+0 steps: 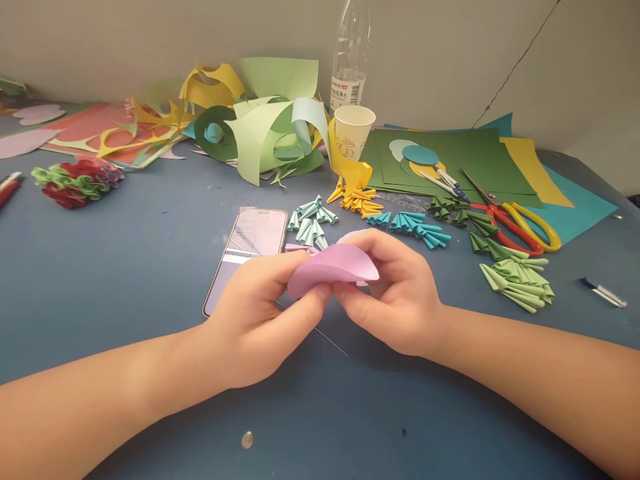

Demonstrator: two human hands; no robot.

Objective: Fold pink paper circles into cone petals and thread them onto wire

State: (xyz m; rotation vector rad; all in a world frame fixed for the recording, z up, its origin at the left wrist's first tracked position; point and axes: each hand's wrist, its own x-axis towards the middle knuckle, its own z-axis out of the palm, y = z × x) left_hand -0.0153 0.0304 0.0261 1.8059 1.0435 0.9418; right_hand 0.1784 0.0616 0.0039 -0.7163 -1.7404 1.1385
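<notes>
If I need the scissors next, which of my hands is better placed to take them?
Probably your right hand: the scissors lie on its side, with their handles toward you. Your left hand is farther away; both hold the purple paper.

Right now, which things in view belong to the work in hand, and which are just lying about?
Seem to belong:
curved purple paper, between left hand and right hand
paper cones
scissors
green sheets

Seem just lying about:
plastic bottle
paper cup
paper offcuts
phone, though its role is unclear
</notes>
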